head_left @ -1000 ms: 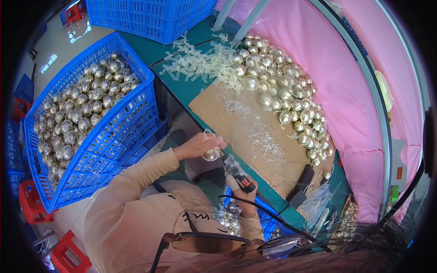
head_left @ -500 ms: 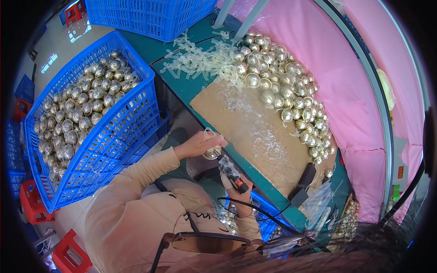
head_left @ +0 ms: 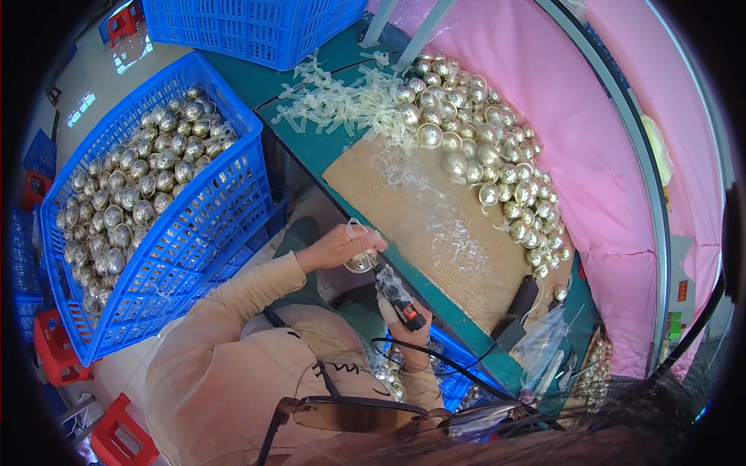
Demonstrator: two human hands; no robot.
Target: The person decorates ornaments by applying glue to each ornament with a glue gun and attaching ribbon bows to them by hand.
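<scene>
Near the table's front edge, my left hand (head_left: 342, 247) is closed around a shiny silver-gold ball (head_left: 359, 262), with a pale translucent strip (head_left: 356, 227) looping up by its fingers. Just right of it, my right hand (head_left: 412, 334) grips a black hot glue gun (head_left: 400, 301) with an orange part and clear stringy residue on its body. Its nozzle points at the ball and seems to meet it; my fingers partly hide the contact. A black cable (head_left: 435, 352) runs off to the right.
A cardboard sheet (head_left: 365, 179) with clear glue strands covers the green table (head_left: 311, 147). Along its far side lie many similar balls (head_left: 497, 147) and a heap of translucent strips (head_left: 334, 101). A blue crate (head_left: 210, 194) of balls stands left; red stools (head_left: 120, 439) are on the floor.
Hardly anything differs. Both hands keep their places with the ball and the glue gun; the view has shifted very slightly.
</scene>
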